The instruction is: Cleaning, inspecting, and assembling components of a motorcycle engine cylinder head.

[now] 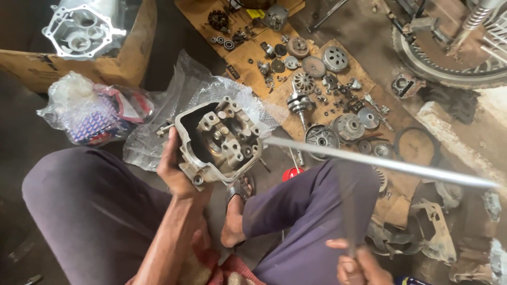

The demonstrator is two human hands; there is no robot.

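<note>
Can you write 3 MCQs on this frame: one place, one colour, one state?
1. Where do the loose gears and discs lie?
A. On flattened cardboard on the floor
B. In the open box
C. On the person's lap

2. What colour are the person's trousers?
A. Green
B. Purple
C. White

3. How is the engine casing held?
A. Lying on the floor
B. Gripped by the left hand
C. Hanging from a hook

Answers:
1 A: the gears and discs are spread over the cardboard.
2 B: the trousers are dull purple.
3 B: the left hand grips the engine casing at its edge, while the right hand holds a long metal rod.
</note>
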